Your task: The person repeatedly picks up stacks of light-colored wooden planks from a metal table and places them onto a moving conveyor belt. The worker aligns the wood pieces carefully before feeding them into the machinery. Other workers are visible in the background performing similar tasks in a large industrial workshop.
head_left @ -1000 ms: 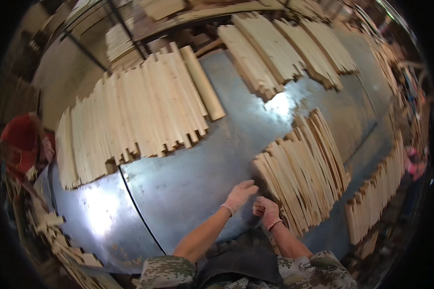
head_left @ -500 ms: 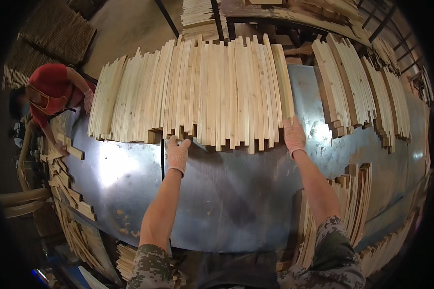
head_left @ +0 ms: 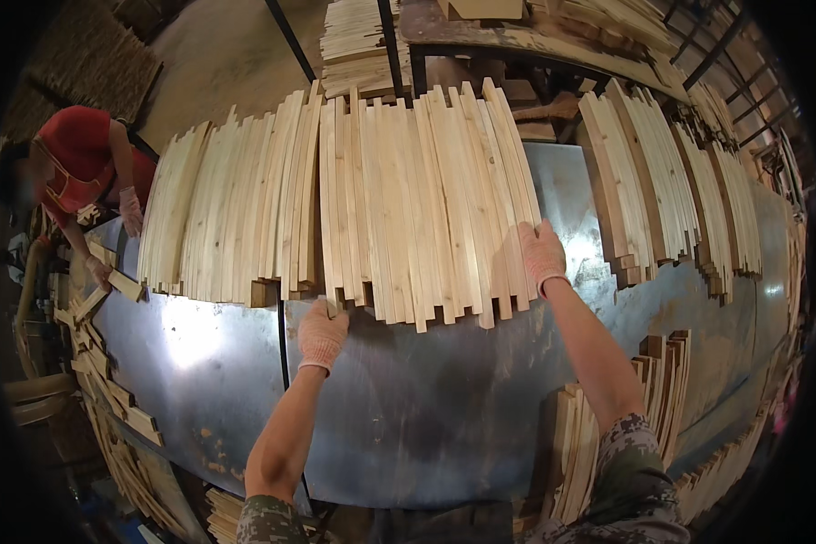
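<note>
A broad row of pale wooden strips point(head_left: 417, 199) lies side by side on a metal-topped table, their near ends uneven. My left hand point(head_left: 323, 335), in a pinkish knit glove, is closed at the near end of this batch's left edge, with its fingertips partly hidden by the wood. Against the right edge, near the front, my gloved right hand point(head_left: 543, 256) grips the outermost strips, thumb side up. Between this batch and the left-hand strips point(head_left: 231, 208) runs a narrow dark gap.
More strips point(head_left: 648, 172) lie in bundles at the right. Upright strips point(head_left: 666, 385) stand by the table's near right edge. At the left, a co-worker in red point(head_left: 86, 163) handles short wood pieces point(head_left: 95, 340). The metal tabletop point(head_left: 408, 408) extends before me.
The batch between my hands has separated from the strips on its left, opening a gap. My left hand has closed at its near end; the right hand stays at the right edge.
</note>
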The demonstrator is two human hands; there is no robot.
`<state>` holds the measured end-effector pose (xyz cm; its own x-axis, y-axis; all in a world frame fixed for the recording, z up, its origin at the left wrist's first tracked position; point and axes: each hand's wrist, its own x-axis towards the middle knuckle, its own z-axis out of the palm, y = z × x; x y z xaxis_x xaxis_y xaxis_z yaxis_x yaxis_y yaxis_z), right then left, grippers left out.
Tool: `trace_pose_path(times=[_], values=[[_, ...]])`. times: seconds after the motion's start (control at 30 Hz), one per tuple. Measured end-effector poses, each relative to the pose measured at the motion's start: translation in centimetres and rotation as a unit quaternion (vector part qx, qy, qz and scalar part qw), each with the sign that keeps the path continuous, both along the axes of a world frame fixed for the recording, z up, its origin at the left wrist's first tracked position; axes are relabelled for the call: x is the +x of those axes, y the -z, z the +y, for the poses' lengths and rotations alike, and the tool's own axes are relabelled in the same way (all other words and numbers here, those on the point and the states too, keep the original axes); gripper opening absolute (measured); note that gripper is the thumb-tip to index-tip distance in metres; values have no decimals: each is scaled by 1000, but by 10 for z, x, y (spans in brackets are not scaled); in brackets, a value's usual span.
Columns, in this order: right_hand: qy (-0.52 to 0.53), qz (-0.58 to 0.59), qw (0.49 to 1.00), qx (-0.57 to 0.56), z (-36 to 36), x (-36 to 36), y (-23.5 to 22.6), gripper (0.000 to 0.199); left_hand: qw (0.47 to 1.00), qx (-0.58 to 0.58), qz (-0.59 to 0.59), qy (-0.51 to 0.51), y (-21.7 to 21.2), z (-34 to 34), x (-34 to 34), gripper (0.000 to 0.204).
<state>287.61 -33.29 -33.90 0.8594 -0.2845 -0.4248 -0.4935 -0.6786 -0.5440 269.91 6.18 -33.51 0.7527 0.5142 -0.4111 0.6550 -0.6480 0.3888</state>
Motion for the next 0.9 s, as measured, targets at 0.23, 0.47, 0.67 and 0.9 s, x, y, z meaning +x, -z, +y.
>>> trace_pose_path(times=[0.23,0.47,0.67,0.9], values=[[19,-86,991,-100,9,11,25,85,996,-6,-63,67,39,12,26,60],[45,-38,998,-30,10,-65,-12,65,990,-47,-97,94,22,14,-28,44],[33,11,999,-9,4,-218,-26,66,990,-14,-23,136,33,31,-183,61],[58,90,994,19,-9,-427,-34,81,995,-23,-30,88,-9,16,-396,37]])
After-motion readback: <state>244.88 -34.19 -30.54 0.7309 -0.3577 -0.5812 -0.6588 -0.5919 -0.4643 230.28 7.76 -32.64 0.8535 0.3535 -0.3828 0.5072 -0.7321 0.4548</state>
